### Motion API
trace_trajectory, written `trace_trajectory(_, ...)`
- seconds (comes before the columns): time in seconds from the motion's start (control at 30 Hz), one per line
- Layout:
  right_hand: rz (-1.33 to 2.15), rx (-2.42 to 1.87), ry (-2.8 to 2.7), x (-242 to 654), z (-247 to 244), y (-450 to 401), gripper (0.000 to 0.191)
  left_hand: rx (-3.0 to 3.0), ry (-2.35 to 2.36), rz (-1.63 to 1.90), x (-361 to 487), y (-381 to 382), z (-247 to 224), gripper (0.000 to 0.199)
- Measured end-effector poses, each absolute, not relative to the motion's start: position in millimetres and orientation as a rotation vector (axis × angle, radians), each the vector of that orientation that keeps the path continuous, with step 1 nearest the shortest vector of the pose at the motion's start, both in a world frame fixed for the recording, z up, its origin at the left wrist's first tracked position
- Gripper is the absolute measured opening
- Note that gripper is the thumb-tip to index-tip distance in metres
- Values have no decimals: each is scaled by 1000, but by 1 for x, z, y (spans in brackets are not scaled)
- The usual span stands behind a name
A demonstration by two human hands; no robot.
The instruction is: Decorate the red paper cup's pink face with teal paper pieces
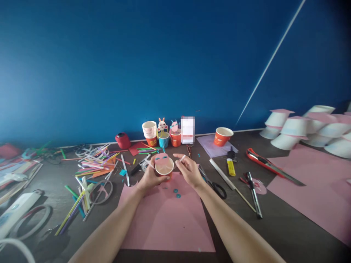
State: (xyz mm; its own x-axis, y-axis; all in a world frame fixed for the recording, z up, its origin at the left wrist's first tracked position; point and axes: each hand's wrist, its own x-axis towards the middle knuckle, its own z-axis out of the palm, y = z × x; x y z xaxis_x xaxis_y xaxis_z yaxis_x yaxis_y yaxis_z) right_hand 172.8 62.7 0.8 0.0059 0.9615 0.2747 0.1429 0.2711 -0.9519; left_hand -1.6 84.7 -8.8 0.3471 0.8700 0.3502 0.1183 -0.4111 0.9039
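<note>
My left hand [149,175] is wrapped round a paper cup [165,168] above the pink sheet [167,219]. A pink paper face [162,158] with blue eye shapes and blue prongs on top shows at the cup's far rim. My right hand [189,170] is just to the right of the cup, pinching a small white strip [182,158] between thumb and forefinger. Small blue paper scraps [177,193] lie on the sheet below the hands. Partly under my right forearm is a pair of scissors [216,188].
Behind stand stacked cups [149,129], two decorated cups [163,138] and an orange cup [223,137]. Straws [95,162] and tape rolls [101,191] lie left. To the right are a red cutter [263,164], a black-and-silver knife [254,195], a yellow lighter [230,167] and upturned cups [294,128].
</note>
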Motion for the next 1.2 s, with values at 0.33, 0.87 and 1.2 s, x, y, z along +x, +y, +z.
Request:
trace_trajectory(0.33,1057,-1003,-1363,176,1,65,36,1838,934,1083,-3,83,-7,72)
trace_trajectory(0.87,907,-1049,-1432,170,3,62,15,1857,934,1062,-1,79,2,63)
trace_trajectory(1.2,905,-1060,-1451,169,2,62,20,1850,874,1060,-3,82,-1,62)
